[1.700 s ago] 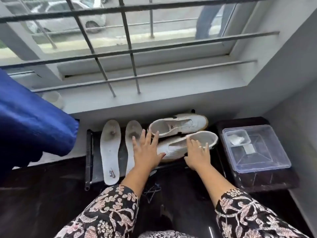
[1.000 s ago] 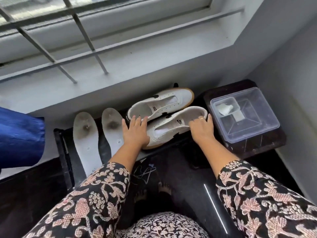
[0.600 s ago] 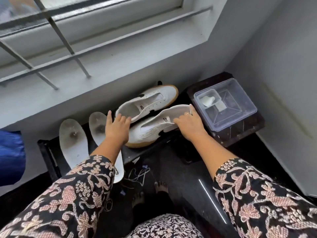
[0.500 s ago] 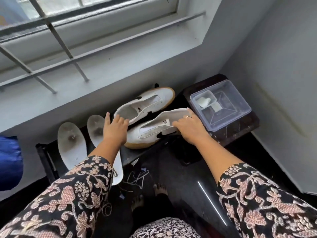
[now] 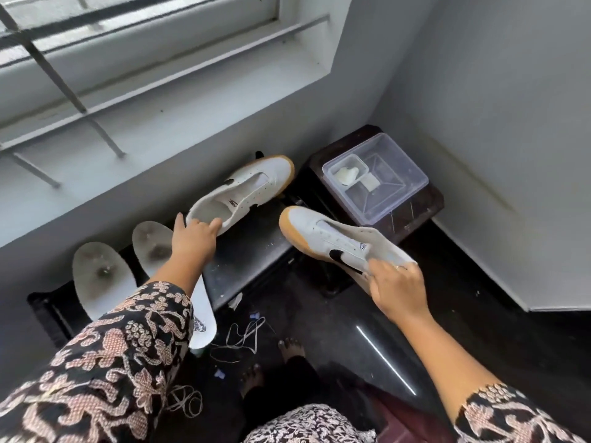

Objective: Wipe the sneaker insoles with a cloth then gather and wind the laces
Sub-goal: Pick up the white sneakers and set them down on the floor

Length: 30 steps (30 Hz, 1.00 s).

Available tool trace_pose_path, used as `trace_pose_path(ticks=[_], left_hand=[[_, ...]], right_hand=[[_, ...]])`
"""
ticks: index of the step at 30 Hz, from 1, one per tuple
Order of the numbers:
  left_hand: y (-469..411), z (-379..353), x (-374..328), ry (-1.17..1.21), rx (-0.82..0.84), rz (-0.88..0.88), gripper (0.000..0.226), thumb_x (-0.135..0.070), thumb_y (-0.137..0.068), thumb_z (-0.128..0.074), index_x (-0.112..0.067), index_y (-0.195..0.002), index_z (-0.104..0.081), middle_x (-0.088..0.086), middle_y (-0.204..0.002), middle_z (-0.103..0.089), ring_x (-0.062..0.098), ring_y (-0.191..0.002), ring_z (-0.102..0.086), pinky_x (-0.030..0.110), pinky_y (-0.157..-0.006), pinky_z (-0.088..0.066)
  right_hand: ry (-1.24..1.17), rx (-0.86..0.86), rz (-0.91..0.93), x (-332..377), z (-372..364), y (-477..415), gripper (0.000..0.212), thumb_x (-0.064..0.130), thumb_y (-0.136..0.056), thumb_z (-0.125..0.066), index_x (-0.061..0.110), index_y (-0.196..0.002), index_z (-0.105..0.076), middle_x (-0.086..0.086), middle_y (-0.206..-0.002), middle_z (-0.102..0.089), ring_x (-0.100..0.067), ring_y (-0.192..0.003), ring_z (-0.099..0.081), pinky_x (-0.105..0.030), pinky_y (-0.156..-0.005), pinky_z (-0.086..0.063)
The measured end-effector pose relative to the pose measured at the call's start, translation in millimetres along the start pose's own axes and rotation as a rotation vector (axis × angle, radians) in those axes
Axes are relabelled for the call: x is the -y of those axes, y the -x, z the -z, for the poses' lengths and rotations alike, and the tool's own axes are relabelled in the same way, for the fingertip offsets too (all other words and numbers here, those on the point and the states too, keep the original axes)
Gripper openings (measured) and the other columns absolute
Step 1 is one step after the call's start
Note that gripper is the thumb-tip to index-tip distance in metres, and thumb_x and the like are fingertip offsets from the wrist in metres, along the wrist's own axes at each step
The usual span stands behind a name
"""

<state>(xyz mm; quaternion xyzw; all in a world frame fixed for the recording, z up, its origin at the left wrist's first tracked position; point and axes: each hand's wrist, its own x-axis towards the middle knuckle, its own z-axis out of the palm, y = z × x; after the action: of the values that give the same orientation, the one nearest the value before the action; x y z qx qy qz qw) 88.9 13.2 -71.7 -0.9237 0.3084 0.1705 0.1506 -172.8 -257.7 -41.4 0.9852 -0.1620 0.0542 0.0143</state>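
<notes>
Two white sneakers with gum soles, both without laces. My right hand grips the heel end of one sneaker and holds it lifted off the dark bench, toe pointing away to the left. My left hand holds the heel rim of the other sneaker, which lies on the bench by the wall. Two grey-white insoles lie on the bench at the left, partly under my left sleeve. Loose white laces lie on the dark floor below. No cloth is in view.
A clear plastic box with a small tray and white bits stands on a dark stool at the right. A window sill with bars runs above. White walls close the corner on the right. My bare feet stand on the floor.
My right hand has lifted the near sneaker off the bench and swung it out to the right. My left hand has shifted onto the far sneaker's heel. The camera has tilted down.
</notes>
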Motion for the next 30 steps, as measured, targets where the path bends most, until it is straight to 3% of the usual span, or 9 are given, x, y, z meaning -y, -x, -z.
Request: trace_pose_path(ticks=[4,7,13,18,22,26,30], left_hand=[[-6,-4,-1,-0.067,-0.038,-0.112,0.031,-0.009,-0.081,-0.045,-0.019,-0.111,-0.043,0.001,-0.104,-0.065,0.023,-0.108,-0.058,0.044,-0.115,-0.009],[-1,-1,-13,-0.024,-0.041,-0.197,0.02,-0.022,-0.088,-0.044,-0.018,-0.108,-0.047,0.002,-0.111,-0.065,0.023,-0.109,-0.06,0.038,-0.109,-0.022],[16,46,-48,0.279,-0.146,-0.28,0.029,-0.041,-0.089,-0.039,-0.015,-0.092,-0.053,0.004,-0.105,-0.061,0.028,-0.101,-0.059,0.033,-0.08,-0.039],[31,91,-91,0.428,-0.151,-0.306,0.026,-0.041,-0.092,-0.048,-0.021,-0.078,-0.04,-0.001,-0.093,-0.058,0.023,-0.089,-0.057,0.032,-0.062,-0.035],[58,109,-132,0.43,-0.119,-0.375,0.033,-0.041,-0.091,-0.049,-0.016,-0.071,-0.039,0.001,-0.075,-0.054,0.021,-0.071,-0.048,0.03,-0.056,-0.03],[83,117,-175,0.528,0.027,-0.441,0.039,-0.035,-0.092,-0.05,-0.011,-0.066,-0.034,0.004,-0.064,-0.041,0.02,-0.065,-0.039,0.031,-0.054,-0.026],[91,124,-208,0.55,0.124,-0.453,0.042,-0.03,-0.094,-0.046,-0.013,-0.063,-0.025,0.006,-0.063,-0.036,0.016,-0.059,-0.031,0.028,-0.051,-0.022]], right_hand=[[-0.01,-0.012,-0.028,14,-3,18,0.035,0.026,-0.079,-0.059,0.009,-0.109,-0.065,0.002,-0.048,-0.054,-0.02,-0.036,-0.049,-0.025,-0.042,-0.035],[0.004,-0.039,-0.059,27,1,26,0.037,0.03,-0.08,-0.053,0.007,-0.105,-0.068,0.002,-0.049,-0.054,-0.021,-0.033,-0.048,-0.024,-0.037,-0.035],[0.004,-0.043,-0.142,32,12,43,0.041,0.035,-0.081,-0.043,0.009,-0.095,-0.07,0.003,-0.046,-0.052,-0.021,-0.029,-0.046,-0.022,-0.034,-0.033],[-0.05,-0.07,-0.26,23,22,65,0.041,0.036,-0.081,-0.042,0.008,-0.088,-0.071,0.0,-0.038,-0.049,-0.024,-0.026,-0.045,-0.023,-0.03,-0.034],[-0.02,-0.042,-0.334,7,25,84,0.026,0.028,-0.077,-0.066,0.006,-0.089,-0.069,-0.004,-0.039,-0.052,-0.027,-0.027,-0.048,-0.026,-0.031,-0.039],[0.072,0.033,-0.314,-16,22,102,0.041,0.027,-0.064,-0.083,0.004,-0.095,-0.069,-0.002,-0.041,-0.054,-0.024,-0.029,-0.05,-0.023,-0.034,-0.036],[0.108,0.043,-0.273,-33,14,118,0.04,0.024,-0.062,-0.084,0.004,-0.092,-0.069,0.0,-0.044,-0.056,-0.022,-0.033,-0.052,-0.024,-0.04,-0.037]])
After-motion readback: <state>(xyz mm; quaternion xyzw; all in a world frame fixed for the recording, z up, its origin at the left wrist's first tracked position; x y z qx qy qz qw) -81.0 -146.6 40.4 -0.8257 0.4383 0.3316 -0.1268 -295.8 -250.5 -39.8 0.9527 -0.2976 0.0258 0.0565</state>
